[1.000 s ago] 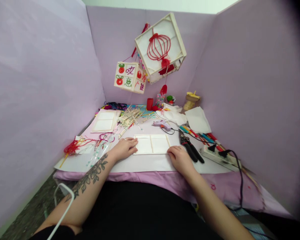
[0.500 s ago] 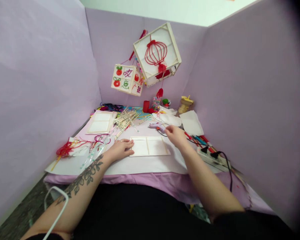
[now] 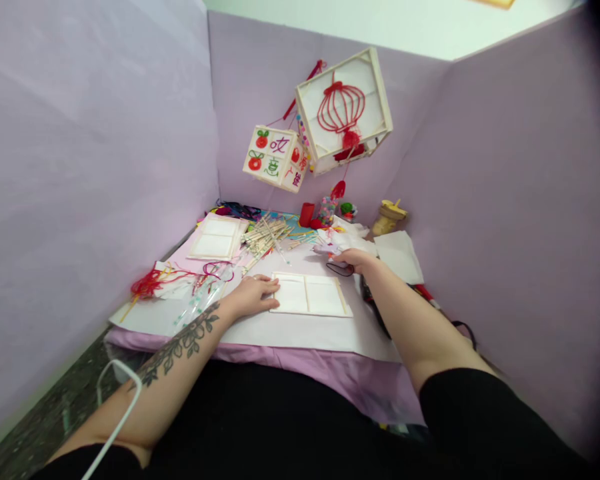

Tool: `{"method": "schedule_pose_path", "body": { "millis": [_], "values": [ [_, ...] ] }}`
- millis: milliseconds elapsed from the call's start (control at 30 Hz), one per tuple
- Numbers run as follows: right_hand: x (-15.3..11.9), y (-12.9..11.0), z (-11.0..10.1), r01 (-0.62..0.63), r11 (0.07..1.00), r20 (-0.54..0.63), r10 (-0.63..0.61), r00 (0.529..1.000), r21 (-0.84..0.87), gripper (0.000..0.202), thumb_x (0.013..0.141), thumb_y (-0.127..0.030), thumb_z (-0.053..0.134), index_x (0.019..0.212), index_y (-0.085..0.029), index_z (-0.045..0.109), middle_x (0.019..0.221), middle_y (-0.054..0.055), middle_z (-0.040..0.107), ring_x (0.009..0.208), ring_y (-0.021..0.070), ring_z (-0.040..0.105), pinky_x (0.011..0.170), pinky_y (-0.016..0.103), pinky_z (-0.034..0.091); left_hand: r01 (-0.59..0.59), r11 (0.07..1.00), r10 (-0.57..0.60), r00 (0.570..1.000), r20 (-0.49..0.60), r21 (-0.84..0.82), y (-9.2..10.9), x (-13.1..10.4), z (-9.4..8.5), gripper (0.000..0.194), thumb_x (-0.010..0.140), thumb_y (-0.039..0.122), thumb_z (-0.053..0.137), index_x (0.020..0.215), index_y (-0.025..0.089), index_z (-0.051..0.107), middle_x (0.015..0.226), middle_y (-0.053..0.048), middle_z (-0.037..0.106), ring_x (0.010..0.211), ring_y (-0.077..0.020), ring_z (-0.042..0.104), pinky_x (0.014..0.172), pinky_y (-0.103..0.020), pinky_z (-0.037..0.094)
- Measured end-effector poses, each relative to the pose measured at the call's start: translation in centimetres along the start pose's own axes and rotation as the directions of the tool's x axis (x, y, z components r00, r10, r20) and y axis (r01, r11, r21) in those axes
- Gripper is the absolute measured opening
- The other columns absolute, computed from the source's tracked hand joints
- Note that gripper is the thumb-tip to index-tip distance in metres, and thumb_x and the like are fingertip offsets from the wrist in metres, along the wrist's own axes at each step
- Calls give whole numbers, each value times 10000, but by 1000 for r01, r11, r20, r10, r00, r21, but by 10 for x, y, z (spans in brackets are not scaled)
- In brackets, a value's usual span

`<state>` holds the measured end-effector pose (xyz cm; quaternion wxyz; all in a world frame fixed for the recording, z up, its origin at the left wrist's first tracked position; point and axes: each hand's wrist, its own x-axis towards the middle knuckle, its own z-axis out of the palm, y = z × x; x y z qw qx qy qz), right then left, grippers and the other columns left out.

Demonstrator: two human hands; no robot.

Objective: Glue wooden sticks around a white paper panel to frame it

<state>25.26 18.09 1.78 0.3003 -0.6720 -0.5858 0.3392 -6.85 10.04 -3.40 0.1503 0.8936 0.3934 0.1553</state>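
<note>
A flat white panel (image 3: 325, 295) framed with thin pale sticks lies on the white sheet in front of me. My left hand (image 3: 256, 295) rests at the panel's left edge, fingers apart, fingertips on the frame. Beyond the panel's right half, my right hand (image 3: 354, 259) is closed around the rear part of a pale purple glue gun (image 3: 326, 249), which lies near the tabletop with its nozzle toward the left. A dark cord loops below the gun. The fingers of my right hand are partly hidden behind its back.
Behind are a pile of sticks (image 3: 267, 235), another framed panel (image 3: 215, 238), a yellow cup (image 3: 389, 217) and paper sheets (image 3: 399, 255). Red yarn (image 3: 147, 285) lies left. Two box lanterns (image 3: 344, 110) hang above. Purple walls (image 3: 130, 133) enclose the table.
My right hand has closed on the glue gun from beside it, and the right forearm now covers the power strip. The whole view has shifted. My left hand stays on the panel's edge.
</note>
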Motion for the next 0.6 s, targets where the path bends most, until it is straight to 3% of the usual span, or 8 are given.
{"method": "schedule_pose_path", "body": {
  "millis": [100,267,367,467,600],
  "values": [
    [-5,-8,-6,-86,990,115,73,991,113,217,733,-141,719,741,-159,502,643,36,634,527,121,592,441,196,442,-6,1000,6,1000,-24,-11,-2,-1,2,399,811,385,634,1196,282,633,1327,-32,568,1248,-250,482,1057,-416,353],
    [-28,-26,1,-81,949,260,-1,966,306,198,794,-193,686,894,-160,518,895,104,710,722,158,695,506,174,486,-39,999,40,997,-60,8,-2,-1,3,424,835,380,598,1236,243,610,1341,-55,553,1241,-251,490,1052,-408,366],
    [-44,-34,14,-40,916,267,-74,961,398,248,791,-231,693,984,-172,550,803,63,709,688,154,692,490,160,463,-79,997,79,989,-127,4,2,0,1,351,886,341,519,1185,203,642,1281,-75,602,1187,-226,537,1030,-369,390],
    [-60,-37,29,3,894,264,-135,955,448,220,833,-313,642,997,-173,595,628,5,652,572,115,639,484,161,454,-55,998,52,977,-206,-6,5,2,0,292,921,304,454,1039,207,704,1059,-55,707,1017,-206,612,948,-348,440],
    [-81,-40,49,-54,840,344,-162,925,541,207,886,-349,559,922,-155,621,571,-22,593,487,80,555,476,167,454,-40,999,47,969,-242,37,2,2,2,294,914,292,470,1046,179,707,980,-71,707,941,-222,608,877,-363,462]
  ]
}}
